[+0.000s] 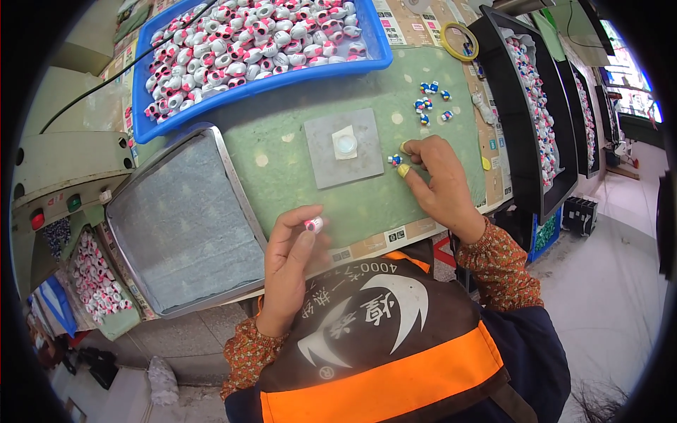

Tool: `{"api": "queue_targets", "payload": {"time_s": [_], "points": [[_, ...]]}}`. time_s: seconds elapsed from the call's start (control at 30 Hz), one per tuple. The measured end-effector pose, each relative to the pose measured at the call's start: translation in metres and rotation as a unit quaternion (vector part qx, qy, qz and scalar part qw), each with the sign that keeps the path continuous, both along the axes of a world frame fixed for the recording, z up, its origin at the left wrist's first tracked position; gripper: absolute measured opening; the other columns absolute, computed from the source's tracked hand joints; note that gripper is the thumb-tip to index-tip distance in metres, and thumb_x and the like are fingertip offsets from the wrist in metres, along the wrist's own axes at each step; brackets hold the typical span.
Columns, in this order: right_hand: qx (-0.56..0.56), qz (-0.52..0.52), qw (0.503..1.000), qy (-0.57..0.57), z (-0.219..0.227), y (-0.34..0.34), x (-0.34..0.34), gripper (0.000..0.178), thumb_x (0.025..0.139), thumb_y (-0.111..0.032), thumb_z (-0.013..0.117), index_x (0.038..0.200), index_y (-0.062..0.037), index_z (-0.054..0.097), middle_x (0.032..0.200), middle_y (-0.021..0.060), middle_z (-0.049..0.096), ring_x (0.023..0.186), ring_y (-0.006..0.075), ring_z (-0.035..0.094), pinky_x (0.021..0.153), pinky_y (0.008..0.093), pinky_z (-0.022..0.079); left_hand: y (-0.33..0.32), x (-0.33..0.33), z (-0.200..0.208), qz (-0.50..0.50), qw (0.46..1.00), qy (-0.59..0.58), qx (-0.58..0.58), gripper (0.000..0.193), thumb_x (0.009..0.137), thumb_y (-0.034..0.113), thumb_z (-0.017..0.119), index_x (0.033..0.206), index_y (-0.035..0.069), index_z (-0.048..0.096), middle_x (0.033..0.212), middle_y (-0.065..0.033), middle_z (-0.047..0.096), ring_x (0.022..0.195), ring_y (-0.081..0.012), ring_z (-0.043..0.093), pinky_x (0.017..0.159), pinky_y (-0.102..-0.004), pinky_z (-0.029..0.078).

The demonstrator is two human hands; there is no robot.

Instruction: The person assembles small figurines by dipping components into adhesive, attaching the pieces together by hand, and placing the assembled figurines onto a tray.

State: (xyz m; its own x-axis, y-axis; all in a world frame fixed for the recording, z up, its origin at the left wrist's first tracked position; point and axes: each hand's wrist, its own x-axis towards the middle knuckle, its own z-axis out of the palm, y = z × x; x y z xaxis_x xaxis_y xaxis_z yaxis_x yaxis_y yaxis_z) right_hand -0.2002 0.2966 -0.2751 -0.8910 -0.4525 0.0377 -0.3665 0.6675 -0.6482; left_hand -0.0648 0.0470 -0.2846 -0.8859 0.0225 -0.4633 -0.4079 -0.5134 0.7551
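Observation:
My left hand holds a small white-and-pink plastic figure piece between thumb and fingers, near the table's front edge. My right hand reaches over the green mat, with yellow covers on the thumb and index fingertips. These two fingertips are apart, beside a small blue-and-white piece; whether the thumb touches it I cannot tell. Several similar blue-and-white pieces lie beyond the right hand. Between my hands and farther off is a grey square plate with a pale pad and a round clear spot on it.
A blue tray full of white-and-pink pieces stands at the back left. A metal-rimmed grey tray lies left. Black bins with more pieces stand right, near a yellow tape roll. A black cable crosses the far left.

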Motion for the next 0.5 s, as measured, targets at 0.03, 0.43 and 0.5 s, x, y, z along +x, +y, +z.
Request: {"api": "queue_targets", "payload": {"time_s": [0.03, 0.43, 0.5], "points": [[0.013, 0.002, 1.000, 0.027, -0.003, -0.002, 0.001, 0.030, 0.081, 0.001, 0.066, 0.110, 0.0002, 0.059, 0.098, 0.0145, 0.056, 0.093, 0.0332, 0.057, 0.082, 0.0420, 0.047, 0.000, 0.000, 0.000, 0.000, 1.000, 0.000, 0.005, 0.041, 0.104, 0.015, 0.053, 0.144, 0.007, 0.048, 0.123, -0.0089, 0.061, 0.096, -0.0111, 0.059, 0.076, -0.0240, 0.054], [0.056, 0.062, 0.990, 0.113, -0.008, -0.007, -0.003, 0.032, 0.075, 0.002, 0.063, 0.105, -0.0028, 0.052, 0.096, 0.0156, 0.053, 0.092, 0.0357, 0.053, 0.080, 0.0447, 0.045, -0.001, 0.000, -0.002, -0.002, 0.998, -0.041, 0.040, 0.040, 0.104, 0.020, 0.056, 0.140, 0.004, 0.049, 0.116, -0.0095, 0.061, 0.091, -0.0122, 0.063, 0.072, -0.0244, 0.057], [0.055, 0.064, 0.992, 0.090, -0.001, -0.008, -0.005, 0.032, 0.074, 0.002, 0.063, 0.104, -0.0029, 0.051, 0.095, 0.0155, 0.052, 0.091, 0.0357, 0.053, 0.079, 0.0446, 0.045, -0.001, 0.002, -0.004, 0.003, 0.998, -0.033, 0.045, 0.038, 0.104, 0.021, 0.056, 0.138, 0.005, 0.048, 0.116, -0.0095, 0.061, 0.091, -0.0127, 0.063, 0.072, -0.0252, 0.058]]}}
